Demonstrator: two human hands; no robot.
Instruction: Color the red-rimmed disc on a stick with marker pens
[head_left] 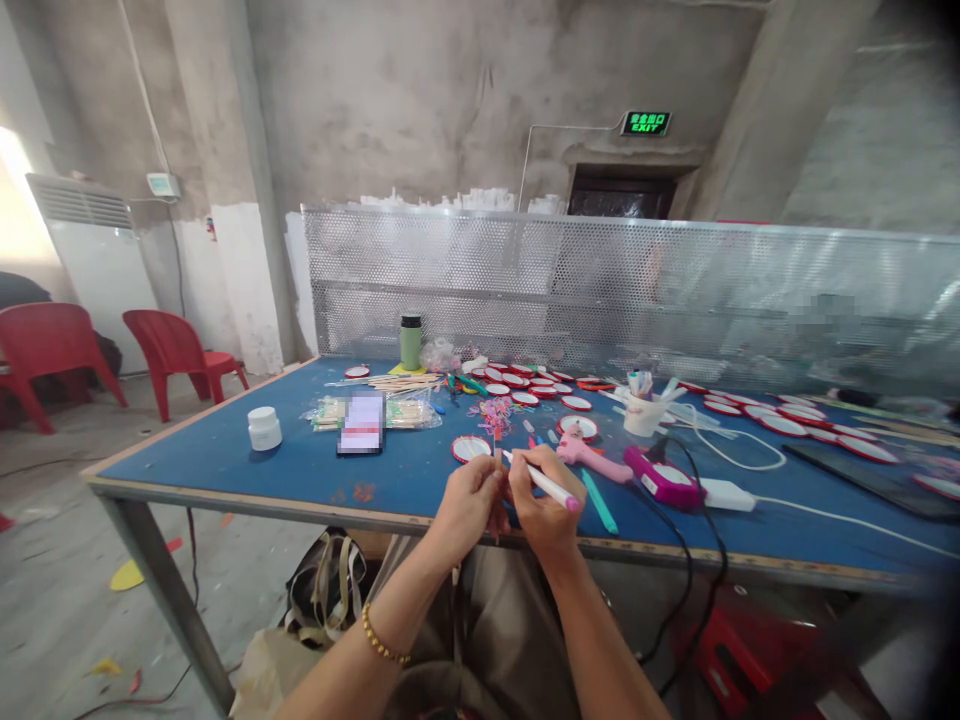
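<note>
Near the table's front edge, my left hand (pixel 466 500) is closed on a thin stick (pixel 497 446) with an orange upper part; its lower part is hidden by the fingers. My right hand (pixel 546 515) grips a white marker pen (pixel 546 484) with a pink end, its tip pointing left toward the stick. Whether the tip touches the stick I cannot tell. Just behind my hands lie a round white disc with a red rim (pixel 471 449) and a pile of small pink and coloured pieces (pixel 493 414). A teal pen (pixel 600 502) lies right of my right hand.
A pink glue gun (pixel 596 457), a purple power strip (pixel 664 478) and cables lie to the right. A cup of pens (pixel 643 415) stands behind them. To the left are a phone (pixel 362 422), a white jar (pixel 264 429) and a green bottle (pixel 410 345). Perforated metal panels (pixel 450 270) border the back.
</note>
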